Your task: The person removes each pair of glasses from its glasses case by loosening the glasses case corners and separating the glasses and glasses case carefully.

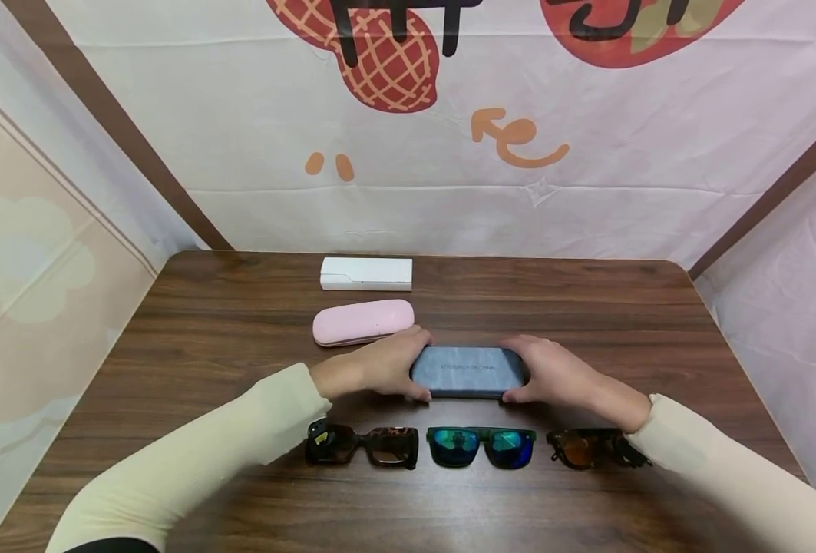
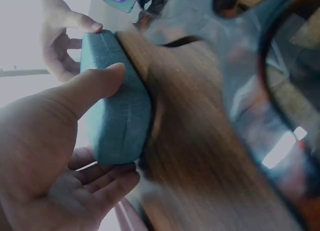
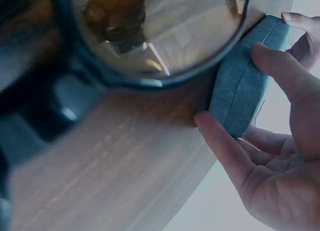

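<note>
Hands close on either end of a grey, oblong, fabric-textured glasses case (image 1: 467,372) lying flat near the middle of the dark wooden table (image 1: 656,322). We see our left hand (image 1: 380,365) wrapped round the case's left end, thumb on the near edge and fingers curled over the far side; the wrist view shows the thumb (image 2: 90,86) pressed against the case's face. Our right hand (image 1: 556,372) mirrors it at the right end, thumb near, fingers curved round the far edge.

Just nearer than the case lie three pairs of sunglasses in a row: a tortoiseshell square-framed pair (image 1: 362,445) on the left, a black pair with blue-green mirrored lenses (image 1: 481,447) in the middle, and a dark pair with amber lenses (image 1: 590,448) on the right. Farther off sit a pink rounded case (image 1: 362,321) and, beyond it, a white rectangular box (image 1: 366,273).

We judge the risk to be our forearms: both sleeves hang close over the outer sunglasses, so drawing the case nearer could sweep a pair aside or scratch a lens.
</note>
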The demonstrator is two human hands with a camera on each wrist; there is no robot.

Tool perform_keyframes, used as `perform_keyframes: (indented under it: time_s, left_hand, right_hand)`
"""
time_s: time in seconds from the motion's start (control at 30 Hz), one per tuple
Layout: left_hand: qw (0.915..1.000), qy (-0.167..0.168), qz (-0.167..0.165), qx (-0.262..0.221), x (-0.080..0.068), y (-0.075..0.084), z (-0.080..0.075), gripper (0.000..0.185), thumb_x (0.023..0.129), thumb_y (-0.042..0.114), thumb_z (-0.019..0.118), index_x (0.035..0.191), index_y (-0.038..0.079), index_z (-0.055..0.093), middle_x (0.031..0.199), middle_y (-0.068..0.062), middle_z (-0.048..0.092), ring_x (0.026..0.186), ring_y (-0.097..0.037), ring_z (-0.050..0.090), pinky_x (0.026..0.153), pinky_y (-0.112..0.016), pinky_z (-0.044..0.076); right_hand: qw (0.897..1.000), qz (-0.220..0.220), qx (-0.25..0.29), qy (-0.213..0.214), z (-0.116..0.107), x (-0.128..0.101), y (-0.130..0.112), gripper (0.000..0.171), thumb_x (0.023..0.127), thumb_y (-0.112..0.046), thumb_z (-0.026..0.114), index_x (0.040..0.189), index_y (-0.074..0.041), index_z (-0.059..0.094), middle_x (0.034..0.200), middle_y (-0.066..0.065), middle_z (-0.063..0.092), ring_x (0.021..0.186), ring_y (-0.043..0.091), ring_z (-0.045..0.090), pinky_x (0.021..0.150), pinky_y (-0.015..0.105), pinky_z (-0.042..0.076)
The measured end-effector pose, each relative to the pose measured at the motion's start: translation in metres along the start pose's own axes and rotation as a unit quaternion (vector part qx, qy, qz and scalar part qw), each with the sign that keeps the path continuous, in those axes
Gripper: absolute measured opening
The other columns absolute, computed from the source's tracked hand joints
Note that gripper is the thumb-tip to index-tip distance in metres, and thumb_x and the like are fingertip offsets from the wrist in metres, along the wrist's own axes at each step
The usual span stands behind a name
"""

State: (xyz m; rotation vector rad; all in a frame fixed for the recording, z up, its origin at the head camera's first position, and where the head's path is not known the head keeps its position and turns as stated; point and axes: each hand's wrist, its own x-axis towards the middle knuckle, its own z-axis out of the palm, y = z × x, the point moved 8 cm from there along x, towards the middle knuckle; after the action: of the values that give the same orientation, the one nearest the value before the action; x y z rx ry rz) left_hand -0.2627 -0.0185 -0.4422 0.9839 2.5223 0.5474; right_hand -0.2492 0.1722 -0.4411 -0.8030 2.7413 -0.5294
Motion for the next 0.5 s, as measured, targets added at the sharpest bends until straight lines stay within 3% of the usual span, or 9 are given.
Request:
perform_keyframes:
  time_s: [0.27, 0.5]
  left_hand:
    - [0.9998, -0.006, 0.000, 0.017, -0.006, -0.005, -0.004, 0.074, 0.079, 0.034, 0.089, 0.132, -0.005, 0.052, 0.120, -0.012, 0.056, 0.105, -0.020, 0.054, 0.095, -0.038, 0.047]
    - [1.0000, 0.000, -0.001, 0.002, -0.025, -0.017, -0.010, 0.076, 0.078, 0.035, 0.089, 0.131, -0.005, 0.051, 0.116, -0.010, 0.056, 0.101, -0.018, 0.055, 0.093, -0.038, 0.048]
  right_hand:
    - [1.000, -0.012, -0.018, -0.017, -0.002, 0.007, -0.012, 0.079, 0.081, -0.039, 0.087, 0.140, 0.002, 0.054, 0.129, 0.016, 0.063, 0.112, 0.028, 0.063, 0.091, 0.048, 0.053]
    - [0.999, -0.027, -0.020, -0.037, -0.001, 0.019, -0.029, 0.077, 0.081, -0.043, 0.086, 0.138, 0.000, 0.056, 0.126, 0.013, 0.064, 0.107, 0.024, 0.062, 0.088, 0.045, 0.052]
